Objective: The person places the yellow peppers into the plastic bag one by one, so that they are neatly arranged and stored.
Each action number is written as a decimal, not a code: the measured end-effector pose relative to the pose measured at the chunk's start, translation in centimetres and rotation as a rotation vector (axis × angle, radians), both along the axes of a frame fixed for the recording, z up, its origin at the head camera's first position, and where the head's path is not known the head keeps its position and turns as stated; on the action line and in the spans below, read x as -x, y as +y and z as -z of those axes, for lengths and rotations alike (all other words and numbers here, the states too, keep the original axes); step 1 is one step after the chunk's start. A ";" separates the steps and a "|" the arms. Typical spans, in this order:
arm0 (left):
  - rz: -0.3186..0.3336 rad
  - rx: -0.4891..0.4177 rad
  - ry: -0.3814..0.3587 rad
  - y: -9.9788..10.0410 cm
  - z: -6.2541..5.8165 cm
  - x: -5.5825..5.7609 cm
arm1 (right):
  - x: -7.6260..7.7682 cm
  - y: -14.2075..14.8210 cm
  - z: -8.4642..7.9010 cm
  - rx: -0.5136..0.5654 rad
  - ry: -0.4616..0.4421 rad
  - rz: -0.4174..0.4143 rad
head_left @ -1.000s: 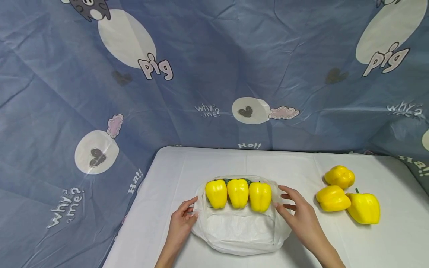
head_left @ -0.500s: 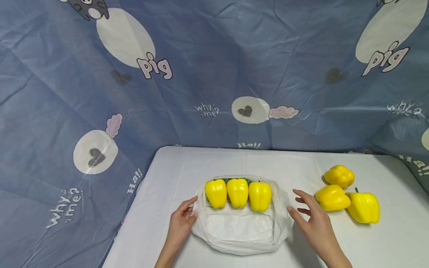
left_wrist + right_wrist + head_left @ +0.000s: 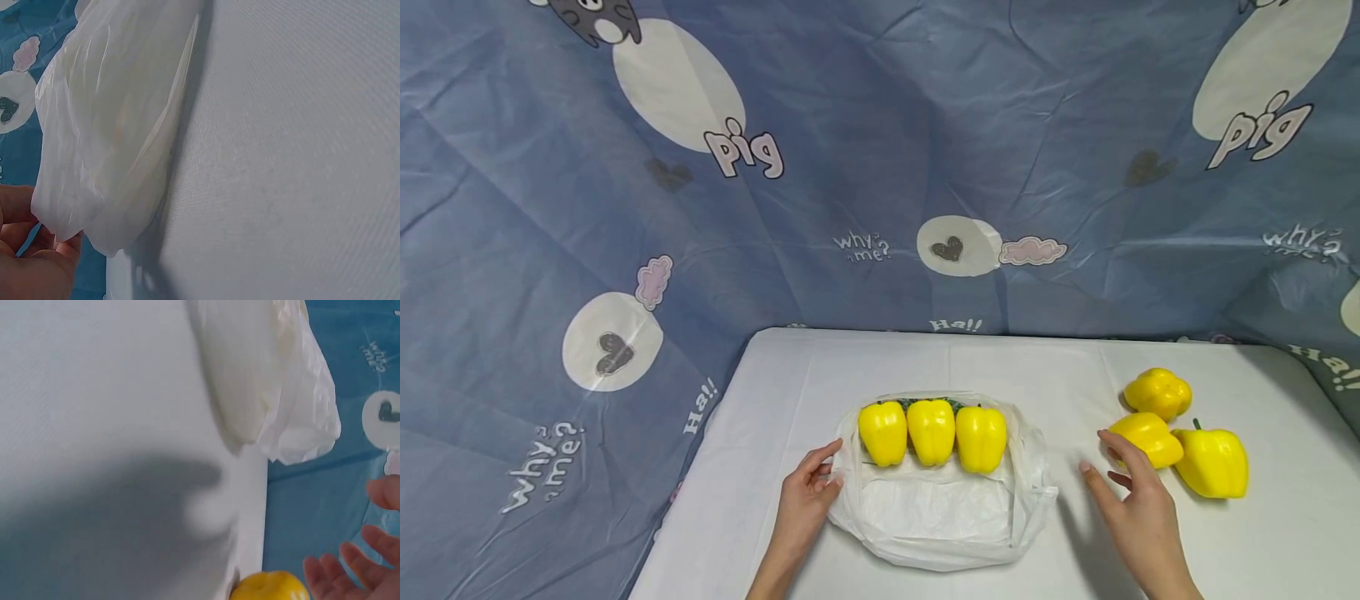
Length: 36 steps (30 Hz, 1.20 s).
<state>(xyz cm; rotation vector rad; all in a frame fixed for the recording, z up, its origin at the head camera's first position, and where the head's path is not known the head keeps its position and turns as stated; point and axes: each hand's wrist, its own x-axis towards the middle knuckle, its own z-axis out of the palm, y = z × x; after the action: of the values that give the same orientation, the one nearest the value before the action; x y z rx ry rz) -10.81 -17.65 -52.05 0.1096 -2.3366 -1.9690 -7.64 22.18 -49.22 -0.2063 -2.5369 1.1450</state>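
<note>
A white plastic bag [image 3: 940,525] lies on the table with its mouth spread wide. Three yellow bell peppers stand in a row inside it: the left pepper [image 3: 883,433], the middle pepper [image 3: 932,432] and the right pepper [image 3: 981,438]. At the bag's left rim my left hand [image 3: 806,498] pinches the plastic between thumb and fingers. My right hand [image 3: 1138,508] holds nothing, thumb and fingers spread apart. It is above the table, in front of a yellow bell pepper [image 3: 1150,437] lying on its side and partly covering it; contact cannot be judged.
Two more yellow peppers lie at the right: a rear pepper [image 3: 1157,393] and a front pepper [image 3: 1212,463] with a green stem. Dark green material [image 3: 957,405] shows behind the bagged peppers. A blue printed cloth [image 3: 880,167] hangs behind the white table [image 3: 1060,375].
My right hand has let go of the bag's right rim and moved right, to the loose peppers. That rim now stands by itself. My left hand has stayed put.
</note>
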 end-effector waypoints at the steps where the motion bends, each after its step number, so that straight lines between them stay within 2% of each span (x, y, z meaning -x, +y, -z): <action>1: 0.002 0.002 0.001 0.0 0.0 0.0 | 0.0 0.2 0.0 -0.001 -0.012 0.017; 7: 0.006 0.011 0.004 0.0 -0.1 -0.1 | -0.1 1.1 0.0 0.028 -0.126 0.138; 9: 0.004 0.012 0.006 0.0 -0.1 -0.1 | -0.2 1.5 0.1 0.043 -0.136 0.156; 12: 0.004 0.013 0.007 -0.1 -0.1 -0.1 | -0.4 2.2 0.4 0.056 -0.115 0.164; 18: 0.005 0.020 0.004 -0.1 -0.1 -0.1 | -0.5 3.3 1.0 0.017 -0.058 0.161; 24: 0.010 0.010 -0.005 -0.1 -0.2 -0.2 | -0.3 4.2 1.3 -0.046 -0.094 0.175; 36: 0.016 0.002 -0.015 -0.1 -0.3 -0.2 | 0.6 5.8 1.7 -0.071 -0.128 0.151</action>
<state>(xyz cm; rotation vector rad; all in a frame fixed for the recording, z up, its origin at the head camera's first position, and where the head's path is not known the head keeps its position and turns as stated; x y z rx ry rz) -10.63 -17.73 -51.79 0.1062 -2.3567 -1.9796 -8.20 27.95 -50.89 -0.4577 -2.6159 1.0121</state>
